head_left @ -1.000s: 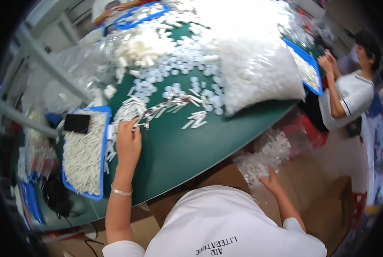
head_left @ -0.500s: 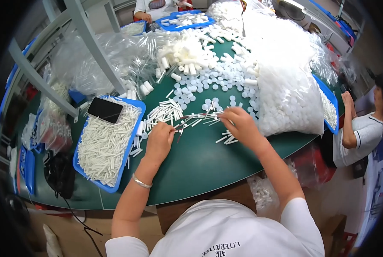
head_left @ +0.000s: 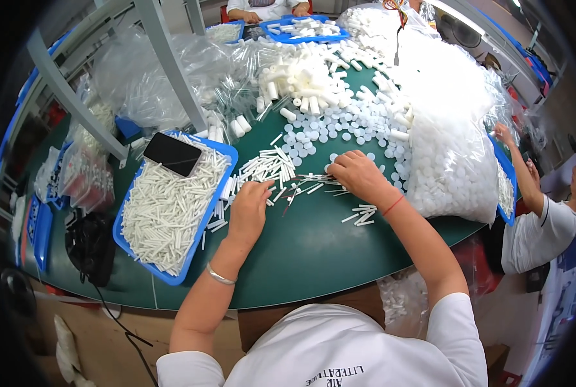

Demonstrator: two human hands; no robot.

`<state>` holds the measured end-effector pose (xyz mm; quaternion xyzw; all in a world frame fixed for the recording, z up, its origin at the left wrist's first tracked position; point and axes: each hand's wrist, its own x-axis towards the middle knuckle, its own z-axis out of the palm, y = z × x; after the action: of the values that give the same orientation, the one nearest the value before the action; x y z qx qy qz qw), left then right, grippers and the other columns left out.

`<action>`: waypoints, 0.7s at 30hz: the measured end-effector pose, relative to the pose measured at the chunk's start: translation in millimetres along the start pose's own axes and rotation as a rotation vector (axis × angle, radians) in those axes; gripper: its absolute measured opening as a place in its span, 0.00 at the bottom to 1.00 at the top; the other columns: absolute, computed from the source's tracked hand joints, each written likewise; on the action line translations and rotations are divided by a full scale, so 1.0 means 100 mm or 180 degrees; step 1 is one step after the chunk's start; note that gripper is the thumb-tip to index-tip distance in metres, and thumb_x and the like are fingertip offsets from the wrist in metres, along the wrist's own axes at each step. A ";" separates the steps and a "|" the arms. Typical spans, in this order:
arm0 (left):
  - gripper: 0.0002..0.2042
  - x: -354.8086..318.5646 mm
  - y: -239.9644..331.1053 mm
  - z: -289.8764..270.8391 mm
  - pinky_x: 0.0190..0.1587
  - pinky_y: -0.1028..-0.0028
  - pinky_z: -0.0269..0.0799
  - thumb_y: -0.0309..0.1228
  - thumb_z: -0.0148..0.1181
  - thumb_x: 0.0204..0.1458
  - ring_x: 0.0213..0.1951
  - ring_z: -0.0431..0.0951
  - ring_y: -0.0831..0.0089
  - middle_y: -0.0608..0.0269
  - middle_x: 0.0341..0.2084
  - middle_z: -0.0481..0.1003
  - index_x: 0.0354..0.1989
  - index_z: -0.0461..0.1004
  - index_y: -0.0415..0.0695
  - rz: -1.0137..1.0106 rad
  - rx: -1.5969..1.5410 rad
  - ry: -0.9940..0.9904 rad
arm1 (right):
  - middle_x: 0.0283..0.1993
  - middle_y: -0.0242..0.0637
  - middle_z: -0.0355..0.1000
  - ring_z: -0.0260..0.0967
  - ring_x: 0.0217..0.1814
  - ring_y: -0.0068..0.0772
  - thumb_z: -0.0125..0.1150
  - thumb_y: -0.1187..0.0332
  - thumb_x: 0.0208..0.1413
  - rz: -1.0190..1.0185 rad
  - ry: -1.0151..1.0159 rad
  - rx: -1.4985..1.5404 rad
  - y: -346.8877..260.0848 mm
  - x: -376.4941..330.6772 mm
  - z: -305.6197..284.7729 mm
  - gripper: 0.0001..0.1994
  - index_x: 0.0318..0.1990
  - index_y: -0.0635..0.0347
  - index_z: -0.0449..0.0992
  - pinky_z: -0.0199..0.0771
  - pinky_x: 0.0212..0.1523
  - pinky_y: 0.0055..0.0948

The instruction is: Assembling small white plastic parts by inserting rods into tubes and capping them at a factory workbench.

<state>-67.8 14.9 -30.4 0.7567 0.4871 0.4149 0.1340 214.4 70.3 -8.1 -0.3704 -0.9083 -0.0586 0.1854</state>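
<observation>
My left hand point(head_left: 248, 209), with a silver bangle on the wrist, is closed in a pinch beside a loose pile of short white sticks point(head_left: 270, 164). What its fingertips hold is too small to make out. My right hand point(head_left: 360, 175) reaches over a row of thin sticks point(head_left: 314, 183), its fingers bent and drawn together; anything in them is hidden. Thin dark slivers point(head_left: 290, 197) lie between the two hands. A few more white sticks point(head_left: 363, 214) rest below my right hand. Translucent round discs point(head_left: 330, 124) spread over the green table point(head_left: 301, 258) beyond my hands.
On the left stands a blue tray point(head_left: 183, 274) heaped with white sticks, a black phone point(head_left: 172, 153) on top. A large bag of discs point(head_left: 452, 168) sits at right. White cylinders point(head_left: 301, 80) pile up behind. One person point(head_left: 539, 226) works at right, another person point(head_left: 268, 10) across the table.
The view has shifted, so the table sits farther right in it. My right hand has moved slightly left and away over the sticks. My left hand has drawn a little toward the blue tray.
</observation>
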 end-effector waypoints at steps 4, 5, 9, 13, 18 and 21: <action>0.06 0.01 0.06 0.00 0.32 0.76 0.68 0.24 0.58 0.54 0.28 0.73 0.71 0.59 0.32 0.73 0.39 0.77 0.41 -0.0187 -0.0398 0.0077 | 0.34 0.33 0.68 0.66 0.42 0.35 0.58 0.72 0.49 -0.0150 0.0044 0.0138 0.04 0.02 -0.02 0.05 0.34 0.54 0.73 0.63 0.46 0.32; 0.06 0.02 0.10 0.00 0.32 0.76 0.68 0.24 0.58 0.54 0.28 0.73 0.71 0.59 0.32 0.73 0.39 0.77 0.41 -0.0184 -0.0407 0.0081 | 0.35 0.33 0.69 0.66 0.42 0.36 0.58 0.73 0.49 -0.0057 0.0034 0.0230 0.05 0.01 -0.02 0.04 0.34 0.55 0.73 0.64 0.46 0.33; 0.07 -0.01 0.22 -0.03 0.30 0.83 0.67 0.28 0.59 0.55 0.27 0.72 0.84 0.68 0.30 0.75 0.40 0.76 0.39 -0.1320 -0.1744 -0.0287 | 0.35 0.37 0.73 0.71 0.40 0.41 0.60 0.72 0.51 0.0419 0.0736 0.1053 -0.28 0.07 -0.19 0.03 0.32 0.57 0.73 0.68 0.42 0.37; 0.07 -0.03 0.35 -0.03 0.27 0.85 0.64 0.30 0.59 0.56 0.27 0.69 0.88 0.74 0.25 0.73 0.40 0.77 0.42 -0.1650 -0.2362 -0.0521 | 0.27 0.36 0.73 0.71 0.28 0.39 0.63 0.73 0.49 0.0347 0.0978 0.1138 -0.79 0.05 -0.33 0.05 0.35 0.58 0.76 0.70 0.30 0.34; 0.07 -0.05 0.41 0.00 0.26 0.85 0.63 0.30 0.59 0.56 0.26 0.68 0.88 0.75 0.25 0.72 0.40 0.76 0.42 -0.1573 -0.2597 -0.0621 | 0.26 0.34 0.72 0.69 0.27 0.34 0.65 0.76 0.46 0.0288 0.1131 0.1228 -0.92 0.04 -0.24 0.08 0.35 0.57 0.78 0.69 0.29 0.31; 0.07 -0.05 0.40 0.00 0.26 0.84 0.63 0.29 0.60 0.54 0.25 0.68 0.86 0.72 0.25 0.72 0.39 0.76 0.41 -0.1649 -0.2646 -0.0634 | 0.26 0.33 0.70 0.68 0.27 0.35 0.64 0.76 0.47 0.0249 0.1057 0.1096 -0.92 0.02 -0.24 0.08 0.35 0.56 0.79 0.68 0.29 0.32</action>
<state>-43.2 -9.2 -8.5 0.5294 0.4374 0.4527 0.5688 156.6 -0.1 17.8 -0.3535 -0.8469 0.0442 0.3947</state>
